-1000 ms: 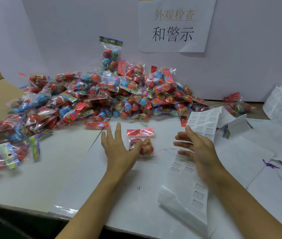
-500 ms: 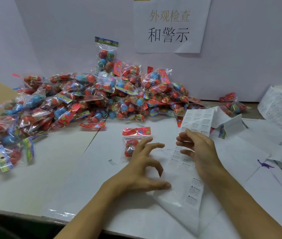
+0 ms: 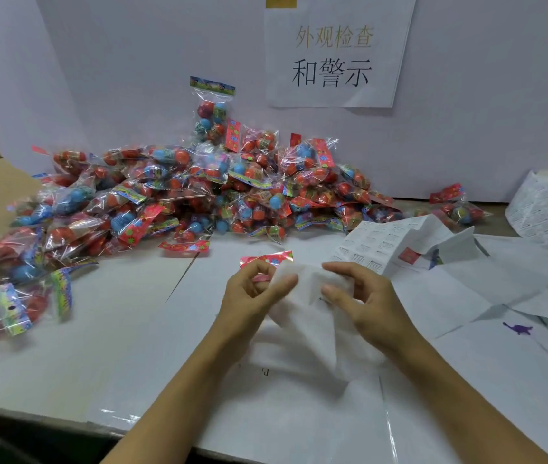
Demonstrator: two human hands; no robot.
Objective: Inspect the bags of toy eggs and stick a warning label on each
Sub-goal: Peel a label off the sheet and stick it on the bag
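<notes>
Since half second ago, label sheet lifted off table, now pinched between left hand and right hand, likely for peeling label. Egg bag lies just behind, mostly hidden.

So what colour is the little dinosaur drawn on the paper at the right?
Purple: the dinosaur shows on white paper in the head view.
</notes>
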